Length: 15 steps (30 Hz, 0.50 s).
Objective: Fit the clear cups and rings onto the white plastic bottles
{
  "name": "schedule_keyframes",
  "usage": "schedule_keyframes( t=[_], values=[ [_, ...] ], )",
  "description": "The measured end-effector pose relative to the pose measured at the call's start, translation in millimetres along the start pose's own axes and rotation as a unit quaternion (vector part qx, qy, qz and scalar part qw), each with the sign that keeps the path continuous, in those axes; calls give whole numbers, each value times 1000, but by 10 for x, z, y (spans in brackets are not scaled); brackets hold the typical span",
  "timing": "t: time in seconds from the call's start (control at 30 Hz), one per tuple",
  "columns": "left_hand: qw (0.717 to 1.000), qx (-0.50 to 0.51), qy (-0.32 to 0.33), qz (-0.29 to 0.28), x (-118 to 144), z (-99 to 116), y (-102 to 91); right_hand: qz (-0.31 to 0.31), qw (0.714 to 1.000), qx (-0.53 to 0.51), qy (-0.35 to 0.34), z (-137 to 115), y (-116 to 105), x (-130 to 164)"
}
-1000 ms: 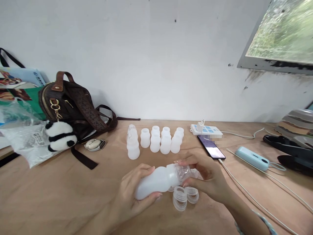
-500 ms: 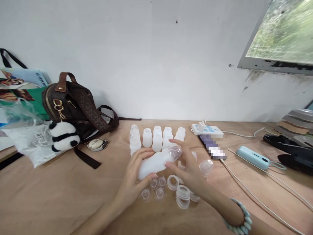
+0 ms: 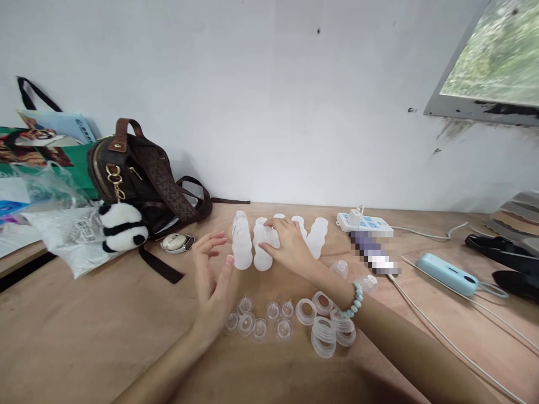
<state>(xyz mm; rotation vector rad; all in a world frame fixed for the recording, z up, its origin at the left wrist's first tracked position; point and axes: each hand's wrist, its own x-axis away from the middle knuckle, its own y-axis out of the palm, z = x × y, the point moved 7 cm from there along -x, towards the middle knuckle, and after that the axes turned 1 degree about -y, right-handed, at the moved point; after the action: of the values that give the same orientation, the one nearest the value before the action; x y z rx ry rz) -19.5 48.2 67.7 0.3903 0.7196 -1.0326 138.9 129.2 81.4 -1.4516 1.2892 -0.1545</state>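
Curling at a frosted, waisted bottle [image 3: 263, 260] is the right hand [image 3: 289, 242], grip unclear; left hand [image 3: 213, 292] spread, empty.

indoor workspace, wooden tabletop [image 3: 126, 336], scuffed wall [image 3: 295, 112], window [image 3: 497, 56]

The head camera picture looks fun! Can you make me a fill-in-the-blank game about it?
The pale blue round-beaded bracelet circles the person's ____ wrist.
The bare left hand, beside the frosted white wavy plastic bottles, holds ____.
The fluffy black-and-white toy beside the brown patterned backpack is a ____.
Missing words: right; nothing; panda.
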Motion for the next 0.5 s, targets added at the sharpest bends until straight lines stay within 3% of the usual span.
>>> schedule_keyframes(
  t=[0.17, 0.27, 0.37, 0.5],
  values=[
    [1000, 5, 19, -20, 7, 31, 17, -5, 1000, -5, 1, 15, 73, -116],
    [997, 9, 8, -73, -19, 45, 80, -9, 1000, -2, 2, 42, 66, -130],
    [977, -17, -25, -212, -45, 47, 251, -2, 1000, -12, -2, 56, -16, -85],
    [890, -69, -81, -444, 38, -36, 435, 42, 998, -32, -19, 61, -296, 95]
  ],
)
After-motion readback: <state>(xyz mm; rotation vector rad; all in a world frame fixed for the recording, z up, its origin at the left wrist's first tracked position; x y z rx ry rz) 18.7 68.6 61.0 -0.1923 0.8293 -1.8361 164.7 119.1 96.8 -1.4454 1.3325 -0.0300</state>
